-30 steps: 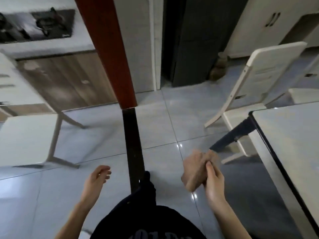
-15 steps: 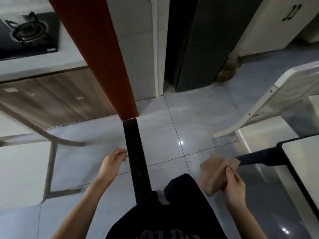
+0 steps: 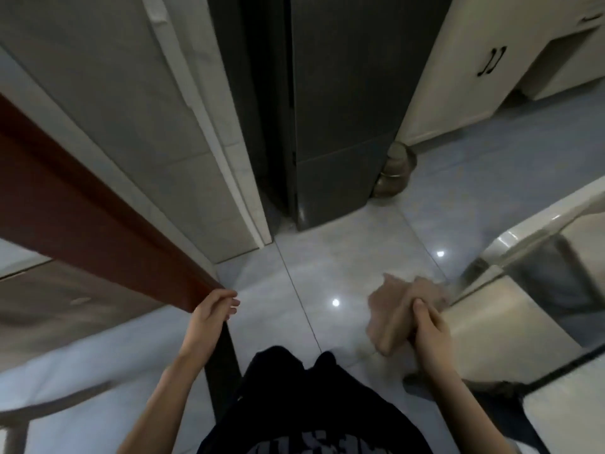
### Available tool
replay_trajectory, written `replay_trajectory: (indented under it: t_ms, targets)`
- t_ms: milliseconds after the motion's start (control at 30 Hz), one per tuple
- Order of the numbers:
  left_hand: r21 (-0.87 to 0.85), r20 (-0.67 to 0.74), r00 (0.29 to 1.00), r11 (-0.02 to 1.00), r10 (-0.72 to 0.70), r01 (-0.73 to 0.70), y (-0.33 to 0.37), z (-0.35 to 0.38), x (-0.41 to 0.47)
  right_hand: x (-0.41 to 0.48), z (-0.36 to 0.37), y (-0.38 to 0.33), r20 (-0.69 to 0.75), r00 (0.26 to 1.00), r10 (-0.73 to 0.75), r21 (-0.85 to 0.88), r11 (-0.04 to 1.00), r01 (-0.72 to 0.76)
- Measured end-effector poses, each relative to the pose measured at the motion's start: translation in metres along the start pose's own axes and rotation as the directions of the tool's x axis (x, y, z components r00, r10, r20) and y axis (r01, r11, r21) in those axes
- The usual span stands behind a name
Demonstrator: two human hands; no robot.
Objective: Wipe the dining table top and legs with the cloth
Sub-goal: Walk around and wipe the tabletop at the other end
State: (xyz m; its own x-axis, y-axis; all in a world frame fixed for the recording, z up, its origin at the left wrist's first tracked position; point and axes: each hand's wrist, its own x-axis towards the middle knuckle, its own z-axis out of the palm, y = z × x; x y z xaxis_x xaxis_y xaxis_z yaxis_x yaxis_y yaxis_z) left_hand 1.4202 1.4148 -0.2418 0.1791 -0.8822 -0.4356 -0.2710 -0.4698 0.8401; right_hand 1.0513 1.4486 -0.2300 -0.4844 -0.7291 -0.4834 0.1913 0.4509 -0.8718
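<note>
Head cam: right hand (image 3: 429, 327) is gripping the crumpled tan cloth (image 3: 394, 311) over the floor (image 3: 327, 270), near the tabletop (image 3: 569, 414) corner. Left hand (image 3: 212, 314) has fingers curled round the red post (image 3: 98, 221).

The glossy grey tiled floor (image 3: 327, 267) carries a dark fridge (image 3: 340, 126) with a brownish pot (image 3: 394, 173) just beside it.

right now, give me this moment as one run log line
left grip: holds red-black post | right grip: holds cloth | cloth: in air, not touching table | view: blurred
</note>
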Motion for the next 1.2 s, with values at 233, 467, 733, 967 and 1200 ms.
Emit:
replay_trajectory:
  t_ms: [233,467,733,967,1200]
  targets:
    - [-0.051,-0.016,0.999,0.998,-0.031,0.03,0.069,0.034,0.118,0.115,0.059,-0.076,-0.021,1.0,0.004,0.085,0.996,-0.003]
    - [0.12,0.159,0.986,0.99,0.051,-0.07,0.155,0.081,0.266,0.21,0.084,-0.12,-0.212,0.977,0.039,0.267,0.964,0.019]
    - [0.236,0.624,0.777,0.929,0.081,-0.286,0.294,0.206,0.407,0.268,0.07,-0.164,-0.489,0.86,0.146,0.361,0.931,0.048]
    - [0.184,0.826,0.56,0.903,0.073,-0.389,0.386,0.375,0.448,0.324,0.008,-0.175,-0.675,0.695,0.248,0.446,0.887,0.117]
    - [0.134,0.819,0.565,0.922,0.103,-0.362,0.447,0.518,0.47,0.444,-0.081,-0.234,-0.67,0.711,0.214,0.436,0.888,0.144]
